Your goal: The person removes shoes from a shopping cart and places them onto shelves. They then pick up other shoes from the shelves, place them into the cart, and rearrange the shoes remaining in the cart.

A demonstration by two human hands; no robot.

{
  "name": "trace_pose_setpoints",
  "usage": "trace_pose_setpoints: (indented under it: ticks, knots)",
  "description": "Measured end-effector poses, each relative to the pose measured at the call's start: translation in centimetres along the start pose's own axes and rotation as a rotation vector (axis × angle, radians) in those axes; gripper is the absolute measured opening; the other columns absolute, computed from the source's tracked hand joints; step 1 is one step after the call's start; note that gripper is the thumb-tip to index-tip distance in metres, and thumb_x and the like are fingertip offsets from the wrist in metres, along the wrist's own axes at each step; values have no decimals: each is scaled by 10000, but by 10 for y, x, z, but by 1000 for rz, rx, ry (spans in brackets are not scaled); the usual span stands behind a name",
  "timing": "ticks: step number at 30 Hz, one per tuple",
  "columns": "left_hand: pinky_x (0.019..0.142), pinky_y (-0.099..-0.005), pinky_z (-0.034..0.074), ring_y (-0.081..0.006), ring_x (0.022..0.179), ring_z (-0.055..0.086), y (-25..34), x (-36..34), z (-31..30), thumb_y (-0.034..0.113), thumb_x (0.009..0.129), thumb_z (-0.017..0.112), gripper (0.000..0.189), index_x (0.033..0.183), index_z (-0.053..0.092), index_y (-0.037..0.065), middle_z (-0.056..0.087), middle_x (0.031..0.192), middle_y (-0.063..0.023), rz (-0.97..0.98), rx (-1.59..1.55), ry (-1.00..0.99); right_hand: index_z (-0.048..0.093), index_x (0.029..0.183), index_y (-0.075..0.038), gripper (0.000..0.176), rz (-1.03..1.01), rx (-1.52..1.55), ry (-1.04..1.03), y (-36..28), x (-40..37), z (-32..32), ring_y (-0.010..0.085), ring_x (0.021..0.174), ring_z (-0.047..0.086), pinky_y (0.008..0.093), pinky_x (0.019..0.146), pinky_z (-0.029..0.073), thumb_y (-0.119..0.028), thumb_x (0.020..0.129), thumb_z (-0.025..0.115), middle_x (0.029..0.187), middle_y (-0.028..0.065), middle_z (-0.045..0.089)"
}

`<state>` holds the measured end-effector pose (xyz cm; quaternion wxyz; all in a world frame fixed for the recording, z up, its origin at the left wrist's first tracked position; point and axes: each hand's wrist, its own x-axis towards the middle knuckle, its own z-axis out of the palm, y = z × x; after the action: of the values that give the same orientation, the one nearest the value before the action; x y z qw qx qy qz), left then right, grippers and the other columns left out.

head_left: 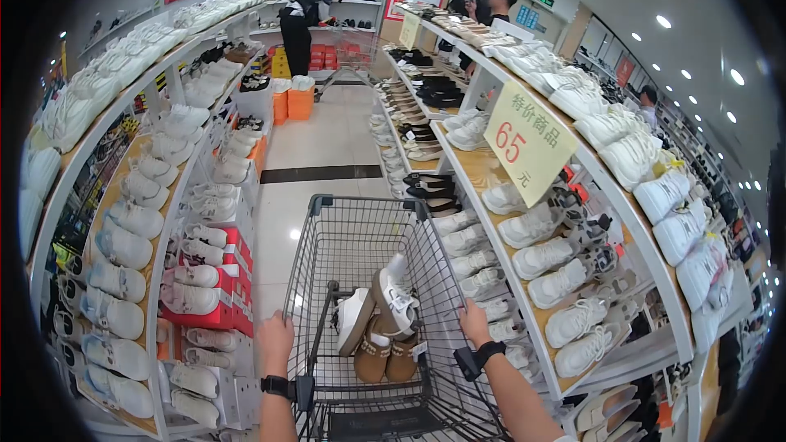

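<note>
A grey wire shopping cart (327,237) stands in the aisle in front of me. My left hand (276,339) is closed on its left side rail, and my right hand (475,322) is closed on the right one. Each wrist wears a black band. Inside the basket lie a pair of white sneakers (355,319) with brown soles, one tilted against the other, and a pair of brown studded shoes (386,358). The fingers are partly hidden behind the rails.
Shelves of white shoes line both sides, the left shelf (155,262) and the right shelf (524,278). A yellow price sign (528,141) juts out on the right. Farther along the tiled aisle (315,135), a person (301,29) bends near another cart (350,53) and orange boxes (300,104).
</note>
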<state>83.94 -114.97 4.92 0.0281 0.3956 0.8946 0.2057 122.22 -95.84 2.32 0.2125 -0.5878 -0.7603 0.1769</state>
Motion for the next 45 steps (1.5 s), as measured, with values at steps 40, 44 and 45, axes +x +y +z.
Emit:
trace_pose_setpoints:
  ticks: [40, 44, 45]
  knots:
    - [678, -449, 488, -365, 725, 613, 6, 52, 28, 300, 768, 560, 330, 745, 639, -20, 612, 736, -225, -30, 159, 12, 518, 1034, -101, 359, 84, 306, -133, 9, 65, 17, 237, 533, 598, 342, 509, 458, -65, 685, 588, 626, 138, 582]
    - [663, -443, 496, -360, 704, 618, 10, 53, 26, 290, 764, 561, 318, 744, 639, -18, 615, 717, -214, -26, 176, -5, 494, 1052, -81, 392, 37, 285, -140, 7, 68, 15, 325, 666, 610, 382, 595, 467, -102, 675, 597, 686, 186, 594]
    - [653, -442, 497, -357, 691, 619, 10, 53, 26, 284, 765, 559, 307, 736, 633, -13, 616, 709, -211, 13, 201, 14, 502, 1041, -101, 384, 81, 277, -152, 4, 68, 13, 359, 759, 585, 407, 664, 458, -98, 666, 589, 776, 197, 600]
